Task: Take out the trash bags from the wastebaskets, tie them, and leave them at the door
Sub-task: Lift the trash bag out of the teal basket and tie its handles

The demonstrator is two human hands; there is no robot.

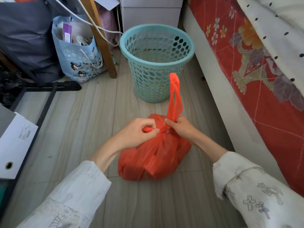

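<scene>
A full red plastic trash bag (154,155) sits on the grey floor in front of me. My left hand (136,132) pinches one twisted handle of the bag at its neck. My right hand (179,127) grips the other handle, whose long loop stands up above the knot area. The two handles cross between my hands. Behind the bag stands a teal perforated wastebasket (156,63), upright and with no bag inside it.
A bed with a red flowered cover (246,63) runs along the right. A blue paper bag (79,55) of clutter, a wooden leg (102,40) and a black frame (49,89) crowd the left. White drawers (151,12) stand behind the basket.
</scene>
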